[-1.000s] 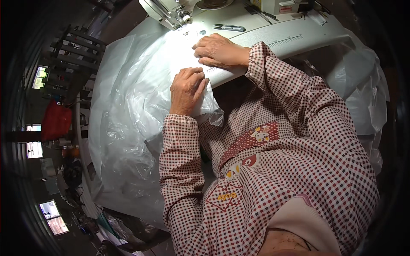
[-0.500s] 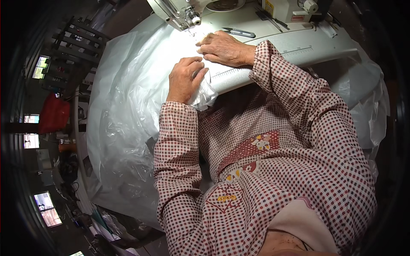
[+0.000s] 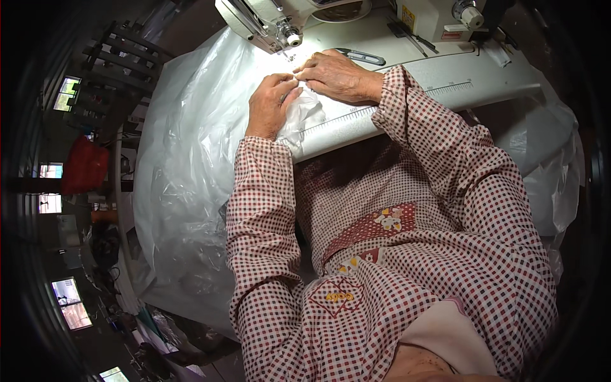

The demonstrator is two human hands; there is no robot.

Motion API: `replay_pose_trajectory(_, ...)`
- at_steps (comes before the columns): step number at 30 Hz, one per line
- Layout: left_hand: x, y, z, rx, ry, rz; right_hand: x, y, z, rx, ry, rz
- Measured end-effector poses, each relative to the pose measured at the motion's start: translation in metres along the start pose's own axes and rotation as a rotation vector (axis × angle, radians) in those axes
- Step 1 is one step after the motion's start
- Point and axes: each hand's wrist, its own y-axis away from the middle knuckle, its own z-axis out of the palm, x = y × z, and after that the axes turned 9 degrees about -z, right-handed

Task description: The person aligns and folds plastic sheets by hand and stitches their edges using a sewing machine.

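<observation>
From my remote post I log one clear plastic sheeting point(image 3: 184, 172), spread over the left of the pale bench point(image 3: 493, 83), its near part reaching the lit area under the sewing machine head point(image 3: 258, 25). Change: over the last second the left hand point(image 3: 266, 107) has closed up on the right hand point(image 3: 345, 77), and the crumpled fold point(image 3: 304, 116) that hung over the bench edge now lies higher, beside the left thumb; I judge that this brings the worked edge nearer the needle area. Left fingers: curled on the sheeting, thumb set apart along the fold; a pinch I cannot tell. Right fingers: bent, close together, tips lowered into the glare; whether they grip film I cannot tell. Surroundings: dark snips point(image 3: 361, 57) just beyond the right hand; slim dark tools point(image 3: 408, 37) farther right; a ruler scale point(image 3: 439, 89) along the bench front; more clear film point(image 3: 544, 169) hanging at right; a red bag point(image 3: 84, 165) well off left. Obstructions: the machine head overhangs the fingertips, the right hand masks part of the bench, and glare hides the needle point.
</observation>
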Motion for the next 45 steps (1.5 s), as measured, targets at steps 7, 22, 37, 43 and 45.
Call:
replay_pose_trajectory(7,-0.006,0.014,0.006,-0.023,0.474,-0.165,-0.014,0.008,-0.006,0.217,-0.363,0.183)
replay_pose_trajectory(22,0.011,0.048,0.001,-0.125,-0.026,0.073,-0.029,0.022,0.006,0.252,-0.265,0.255)
replay_pose_trajectory(37,0.011,0.051,0.006,-0.134,-0.12,0.069,-0.038,0.022,0.007,0.196,-0.02,0.158)
replay_pose_trajectory(43,0.016,0.048,-0.005,-0.15,0.13,-0.031,-0.022,0.023,0.008,0.22,-0.301,0.175)
replay_pose_trajectory(45,0.033,0.047,-0.004,-0.11,0.076,-0.076,-0.019,0.023,0.008,0.224,-0.307,0.168)
